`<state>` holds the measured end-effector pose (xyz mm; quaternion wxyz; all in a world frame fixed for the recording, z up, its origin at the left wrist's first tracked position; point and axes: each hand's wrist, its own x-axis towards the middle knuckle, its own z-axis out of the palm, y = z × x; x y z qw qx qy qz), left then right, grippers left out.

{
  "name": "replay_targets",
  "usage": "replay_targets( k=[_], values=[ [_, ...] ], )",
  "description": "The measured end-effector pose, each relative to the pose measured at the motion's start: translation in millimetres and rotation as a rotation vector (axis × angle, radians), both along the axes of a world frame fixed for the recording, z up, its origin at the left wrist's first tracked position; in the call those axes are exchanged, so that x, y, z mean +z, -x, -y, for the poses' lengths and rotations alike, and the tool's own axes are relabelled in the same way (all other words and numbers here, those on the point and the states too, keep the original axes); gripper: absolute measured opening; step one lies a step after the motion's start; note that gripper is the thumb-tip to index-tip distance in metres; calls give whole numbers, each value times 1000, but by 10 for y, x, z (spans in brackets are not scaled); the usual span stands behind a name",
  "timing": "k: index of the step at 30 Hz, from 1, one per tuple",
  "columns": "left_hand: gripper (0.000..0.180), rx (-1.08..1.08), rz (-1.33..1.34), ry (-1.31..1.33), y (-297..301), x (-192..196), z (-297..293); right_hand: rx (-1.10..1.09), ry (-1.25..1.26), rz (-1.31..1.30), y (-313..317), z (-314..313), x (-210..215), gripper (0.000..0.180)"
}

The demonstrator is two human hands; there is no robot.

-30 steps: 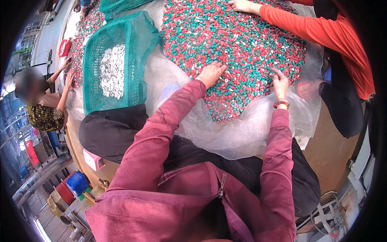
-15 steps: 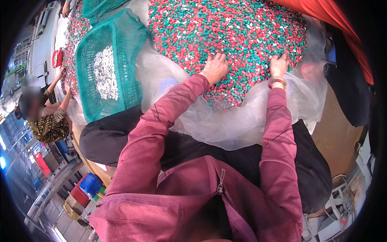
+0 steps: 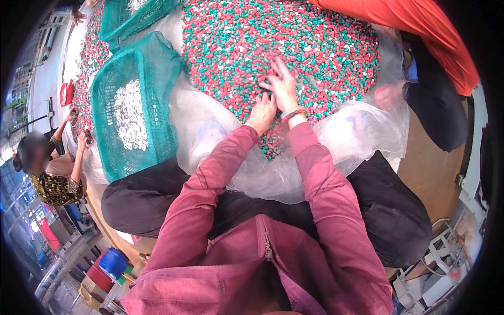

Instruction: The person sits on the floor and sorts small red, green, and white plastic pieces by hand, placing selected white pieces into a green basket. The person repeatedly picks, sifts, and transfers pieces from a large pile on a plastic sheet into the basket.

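A broad heap of small red, green and white pieces [image 3: 226, 58], roughly cone-shaped, lies on a translucent whitish sheet [image 3: 202, 115]. My right hand [image 3: 283, 90] is over the near middle of the heap, fingers spread and nothing seen in them. Just below and to its left, my left hand [image 3: 262, 113] rests on the pieces with its fingers extended and slightly apart. The two hands are close together, the left fingertips by the right palm. Left of the heap stands a basket lined with green mesh [image 3: 157, 100], holding many white loop-shaped parts [image 3: 130, 115].
A second green mesh basket [image 3: 113, 26] is at the far left. Beyond it a co-worker [image 3: 55, 173] handles another strip of pieces [image 3: 81, 100]. An orange sleeve [image 3: 399, 21] of another person reaches in at the far right. A blue container [image 3: 113, 263] stands at lower left.
My right hand has swept left from the heap's right side to beside my left hand. My left hand has moved slightly left and nearer. The view has shifted a little.
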<state>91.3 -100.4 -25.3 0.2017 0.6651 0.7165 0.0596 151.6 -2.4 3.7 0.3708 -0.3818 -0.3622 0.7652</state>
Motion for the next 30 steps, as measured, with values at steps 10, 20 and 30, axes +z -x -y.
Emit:
replay_targets(
  k=[10, 20, 30],
  values=[
    [37, 78, -238, -39, -140, 263, -42, -618, -69, 319, -1767, -1093, 156, 43],
    [24, -127, -365, -84, 27, 212, 16, -610, -491, 1099, -1853, -1973, -377, 49],
    [31, -295, -356, -42, 144, 217, -41, -550, -699, 1115, -1919, -2518, -485, 53]
  ],
)
